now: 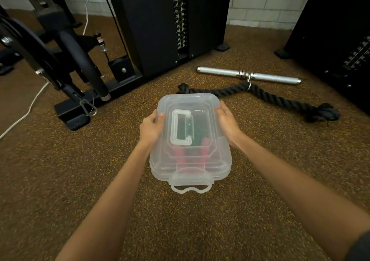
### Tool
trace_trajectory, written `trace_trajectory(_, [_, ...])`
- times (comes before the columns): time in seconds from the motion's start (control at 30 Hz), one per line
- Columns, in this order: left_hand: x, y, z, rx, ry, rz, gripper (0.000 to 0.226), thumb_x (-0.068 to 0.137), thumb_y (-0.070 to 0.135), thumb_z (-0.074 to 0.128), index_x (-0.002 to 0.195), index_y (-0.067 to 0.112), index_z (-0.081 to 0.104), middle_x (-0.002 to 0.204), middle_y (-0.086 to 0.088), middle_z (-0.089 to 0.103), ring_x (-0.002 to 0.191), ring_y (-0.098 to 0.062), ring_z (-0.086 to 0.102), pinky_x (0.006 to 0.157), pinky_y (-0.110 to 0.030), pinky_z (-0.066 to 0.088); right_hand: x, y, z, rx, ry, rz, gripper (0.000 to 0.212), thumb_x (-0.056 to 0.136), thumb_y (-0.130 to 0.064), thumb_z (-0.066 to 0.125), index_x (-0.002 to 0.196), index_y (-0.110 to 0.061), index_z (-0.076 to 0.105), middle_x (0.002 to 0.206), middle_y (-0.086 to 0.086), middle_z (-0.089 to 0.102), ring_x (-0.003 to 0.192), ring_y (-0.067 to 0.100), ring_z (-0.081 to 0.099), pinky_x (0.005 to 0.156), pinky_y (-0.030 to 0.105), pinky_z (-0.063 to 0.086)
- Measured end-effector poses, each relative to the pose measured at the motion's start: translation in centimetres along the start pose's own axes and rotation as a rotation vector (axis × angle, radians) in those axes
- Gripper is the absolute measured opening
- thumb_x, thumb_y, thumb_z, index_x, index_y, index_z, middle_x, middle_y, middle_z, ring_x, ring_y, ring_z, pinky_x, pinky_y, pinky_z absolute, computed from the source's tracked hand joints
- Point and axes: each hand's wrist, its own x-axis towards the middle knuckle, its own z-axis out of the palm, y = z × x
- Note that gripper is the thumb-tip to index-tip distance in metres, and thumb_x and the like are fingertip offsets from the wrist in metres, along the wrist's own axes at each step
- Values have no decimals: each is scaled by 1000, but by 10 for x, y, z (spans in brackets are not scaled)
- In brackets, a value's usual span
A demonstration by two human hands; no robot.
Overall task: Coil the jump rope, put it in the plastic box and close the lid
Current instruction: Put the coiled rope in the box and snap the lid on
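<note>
Two bare hands hold a translucent rectangular plastic box (190, 140) at the centre of the view, above a brown speckled rubber floor (60, 170). The left hand (151, 129) clasps the box's side at 9 o'clock, thumb lying over the rim of the clear plastic lid (186, 104) and fingers wrapped down the wall. The right hand (228, 124) presses against the opposite side at 3 o'clock, fingers held together along the lid's edge and curled onto the box. The lid sits on the box, with a flat white carry handle (181, 127) folded down in its middle and a clear latch tab (190, 182) hanging at the near end, at 6 o'clock. Through the cloudy plastic the jump rope (192, 150) shows inside: red-pink handle shapes toward the near end and a dark green mass farther in; its coiling cannot be made out. At 1 o'clock from the box a thick black braided rope attachment (270, 96) lies on the floor, joined to a silver metal bar (248, 74) beyond it. Black weight-stack machine (160, 24) stands at 12 o'clock, and a white cable (30, 108) trails at 9 o'clock.
</note>
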Motion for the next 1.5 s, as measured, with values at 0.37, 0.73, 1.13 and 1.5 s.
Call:
trace_trajectory(0.37, [6, -3, 2, -308, -27, -144, 48, 94, 30, 57, 139, 18, 45, 131, -4, 59, 108, -24, 63, 93, -42, 52, 8, 5, -4, -65, -70, -16, 52, 103, -31, 26, 152, -24, 9, 156, 2, 24, 137, 24, 36, 110, 43, 36])
trace_trajectory(0.73, [7, -6, 3, 7, -51, 31, 46, 98, 40, 41, 141, 25, 41, 135, -4, 56, 118, -26, 56, 100, -45, 46, 11, 8, -1, -56, -20, -10, 53, 102, -34, 31, 151, -24, 15, 154, 1, 30, 134, 23, 41, 109, 42, 38])
trace_trajectory(1.13, [-5, -17, 9, 277, 50, 163, 57, 101, 40, 30, 151, 19, 13, 152, -11, 33, 138, -31, 33, 110, -51, 28, -1, 17, -3, -43, -14, -50, 50, 103, -33, 31, 150, -26, 18, 148, -6, 36, 128, 16, 46, 96, 30, 44])
trace_trajectory(1.5, [-8, 1, 33, 906, 4, 534, 51, 101, 41, 14, 150, 26, 11, 160, 0, 12, 147, -20, -1, 113, -59, -7, 68, -47, 15, -445, 37, -323, 53, 97, -43, 43, 142, -16, 39, 148, 7, 41, 136, 24, 37, 113, 49, 29])
